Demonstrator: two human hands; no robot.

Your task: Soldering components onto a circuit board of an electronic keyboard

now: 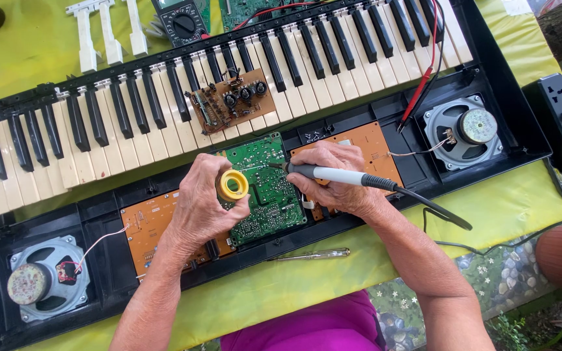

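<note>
Our left hand (204,208) grips the yellow solder spool (232,185), right hand (336,179) the soldering iron (346,176), both over the green circuit board (269,195); we'd keep the tip steady on one joint.

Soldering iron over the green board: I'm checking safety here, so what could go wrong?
The soldering iron tip sits near the left hand holding the solder spool, so a burn is possible. Its cord trails off the table edge and might snag. A slip could bridge joints on the green board.
</note>
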